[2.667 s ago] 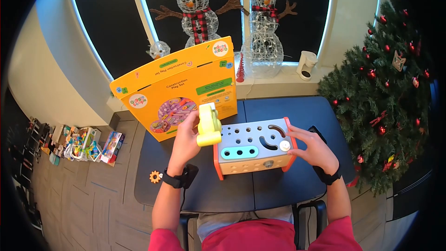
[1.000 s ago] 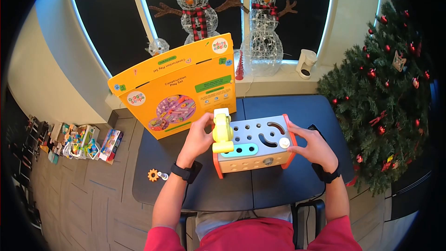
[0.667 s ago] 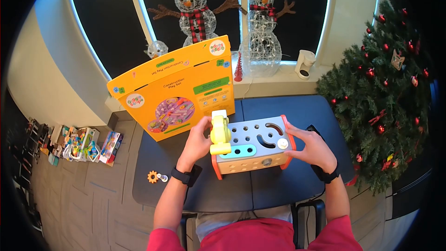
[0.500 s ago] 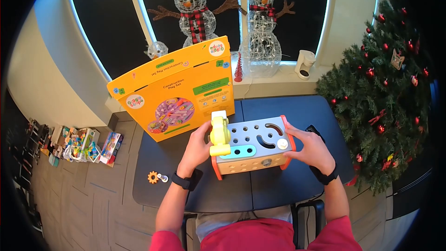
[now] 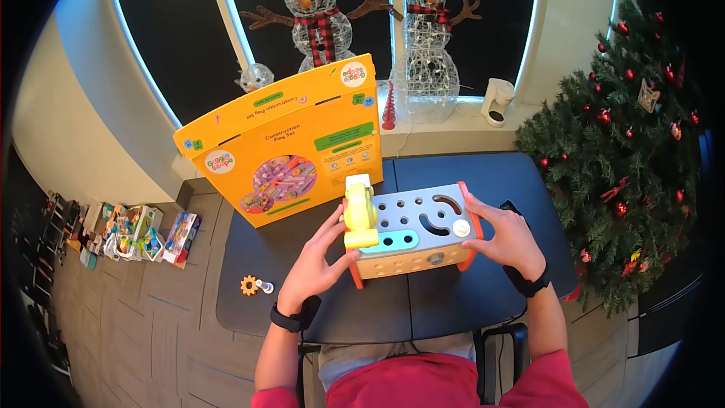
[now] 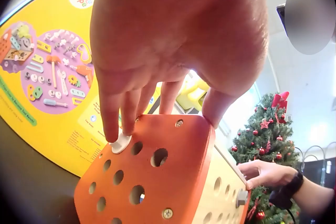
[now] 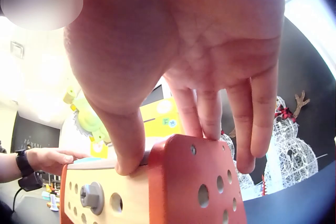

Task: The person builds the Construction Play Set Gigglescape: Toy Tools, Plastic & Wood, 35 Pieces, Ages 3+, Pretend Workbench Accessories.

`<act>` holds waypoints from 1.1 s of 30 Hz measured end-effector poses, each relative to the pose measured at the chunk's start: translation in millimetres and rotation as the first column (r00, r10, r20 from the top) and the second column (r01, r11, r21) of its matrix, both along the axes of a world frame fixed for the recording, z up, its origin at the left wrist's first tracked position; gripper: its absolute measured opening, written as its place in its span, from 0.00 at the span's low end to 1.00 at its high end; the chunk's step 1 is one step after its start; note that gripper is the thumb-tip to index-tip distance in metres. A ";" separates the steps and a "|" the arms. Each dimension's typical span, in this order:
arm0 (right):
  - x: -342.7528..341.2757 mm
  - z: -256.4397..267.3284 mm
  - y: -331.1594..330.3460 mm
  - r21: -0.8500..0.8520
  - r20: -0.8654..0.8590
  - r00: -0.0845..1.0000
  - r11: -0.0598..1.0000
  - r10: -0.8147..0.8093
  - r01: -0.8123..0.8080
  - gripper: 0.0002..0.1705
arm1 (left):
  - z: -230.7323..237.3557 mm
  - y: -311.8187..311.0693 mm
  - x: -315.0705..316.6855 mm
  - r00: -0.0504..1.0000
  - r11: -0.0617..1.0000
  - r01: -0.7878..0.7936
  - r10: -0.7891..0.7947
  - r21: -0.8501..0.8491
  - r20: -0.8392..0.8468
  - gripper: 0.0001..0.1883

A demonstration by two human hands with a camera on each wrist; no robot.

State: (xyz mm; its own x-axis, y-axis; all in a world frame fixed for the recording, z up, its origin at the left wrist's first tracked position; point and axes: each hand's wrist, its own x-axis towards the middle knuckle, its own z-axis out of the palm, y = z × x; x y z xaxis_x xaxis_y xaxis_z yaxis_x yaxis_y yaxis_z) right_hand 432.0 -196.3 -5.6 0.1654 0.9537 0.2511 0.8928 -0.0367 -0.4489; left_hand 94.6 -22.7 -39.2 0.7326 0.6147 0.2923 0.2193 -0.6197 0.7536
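A toy workbench (image 5: 394,213), with a grey holed top, wooden front and red ends, stands on the dark table. My left hand (image 5: 317,264) grips its left end, thumb at the front corner. In the left wrist view those fingers reach down the red end panel (image 6: 178,182), fingertips right at a white peg head (image 6: 122,142). My right hand (image 5: 510,238) holds the opposite end, thumb on the front and fingers over the red side. A yellow-green toy circular saw (image 5: 362,215) sits on the top's left part. A white knob (image 5: 461,227) and grey bolt (image 7: 90,196) are near the right end.
A large yellow play set box (image 5: 302,143) stands behind the workbench on the left. An orange gear (image 5: 248,285) and a white bolt (image 5: 264,285) lie at the table's left edge. A decorated Christmas tree (image 5: 627,159) stands to the right.
The toy circular saw has moved right and down onto the workbench top. My left hand has let go of it and moved to the workbench's left end. My right hand stays put.
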 end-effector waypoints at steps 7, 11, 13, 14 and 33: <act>7.7 -4.1 7.5 0.032 0.038 0.999 1.000 -0.002 0.001 0.39 | -7.8 8.3 11.0 0.999 0.998 -0.013 0.016 -0.066 0.036 0.31; 11.3 -5.9 12.7 0.027 0.028 1.000 1.000 -0.010 0.010 0.39 | -14.5 11.8 16.1 0.998 0.997 -0.048 0.050 -0.061 0.027 0.31; 12.3 -7.3 14.6 0.051 0.016 1.000 0.998 -0.024 0.023 0.39 | -15.7 11.5 18.5 0.997 0.997 -0.080 0.080 -0.015 0.013 0.32; 12.9 -7.8 15.1 0.051 0.016 1.000 0.999 -0.020 0.019 0.39 | -15.6 10.4 18.9 0.996 0.996 -0.084 0.084 -0.015 0.013 0.32; -6.7 14.6 -1.2 0.261 0.032 0.999 0.965 0.031 -0.038 0.36 | 20.8 -6.5 -99.9 0.887 0.877 -0.421 0.451 0.231 -0.096 0.27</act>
